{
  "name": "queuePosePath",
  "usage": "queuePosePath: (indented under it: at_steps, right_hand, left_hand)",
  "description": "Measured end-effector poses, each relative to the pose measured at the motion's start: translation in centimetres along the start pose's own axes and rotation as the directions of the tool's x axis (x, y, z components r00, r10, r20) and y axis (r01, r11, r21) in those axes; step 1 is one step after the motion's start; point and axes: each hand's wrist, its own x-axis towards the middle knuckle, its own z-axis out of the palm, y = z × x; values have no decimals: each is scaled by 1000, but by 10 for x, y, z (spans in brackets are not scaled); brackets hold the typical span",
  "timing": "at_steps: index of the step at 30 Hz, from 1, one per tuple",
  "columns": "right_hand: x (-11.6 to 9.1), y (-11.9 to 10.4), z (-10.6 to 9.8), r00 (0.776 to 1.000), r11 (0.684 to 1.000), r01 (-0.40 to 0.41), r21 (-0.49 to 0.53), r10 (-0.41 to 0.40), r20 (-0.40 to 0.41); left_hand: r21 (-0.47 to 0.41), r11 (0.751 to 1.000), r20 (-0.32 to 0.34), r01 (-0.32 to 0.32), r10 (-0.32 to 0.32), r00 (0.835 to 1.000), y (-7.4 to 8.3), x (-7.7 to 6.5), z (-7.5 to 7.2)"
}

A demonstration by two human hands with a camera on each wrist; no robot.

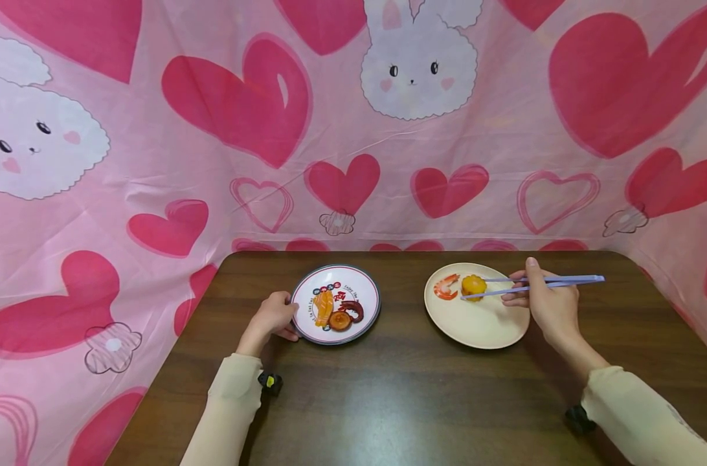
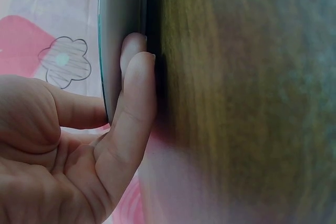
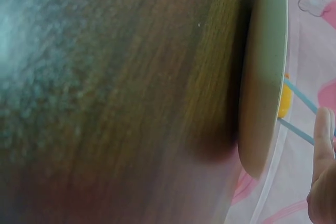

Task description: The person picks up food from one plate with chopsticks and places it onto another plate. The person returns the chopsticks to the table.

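Note:
My left hand (image 1: 272,316) grips the left rim of a white plate (image 1: 362,285) with a dark blue edge; in the left wrist view the thumb is on the rim and fingers reach underneath. On that plate lie an orange salmon-like slice (image 1: 324,308), a round brown piece (image 1: 339,320) and a dark red curled piece (image 1: 353,310). My right hand (image 1: 548,307) holds lilac chopsticks (image 1: 575,280) over a cream plate (image 1: 482,331). Their tips are on either side of a yellow scalloped food piece (image 1: 474,286). Beside it lies an orange-and-white shrimp (image 1: 447,287).
Both plates are on a dark brown wooden table (image 1: 388,401), with a gap between them. A pink curtain (image 1: 342,142) with hearts and rabbits hangs behind and at the sides. Dark wrist devices sit below both sleeves.

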Motion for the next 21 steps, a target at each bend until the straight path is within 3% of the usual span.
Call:
queuePosePath:
  at_steps: [21]
  right_hand:
    - [5,7,3,980,991,-58,120,79,-182]
  left_hand:
    - [-5,1000,3,5,-5,1000,-1,1,0]
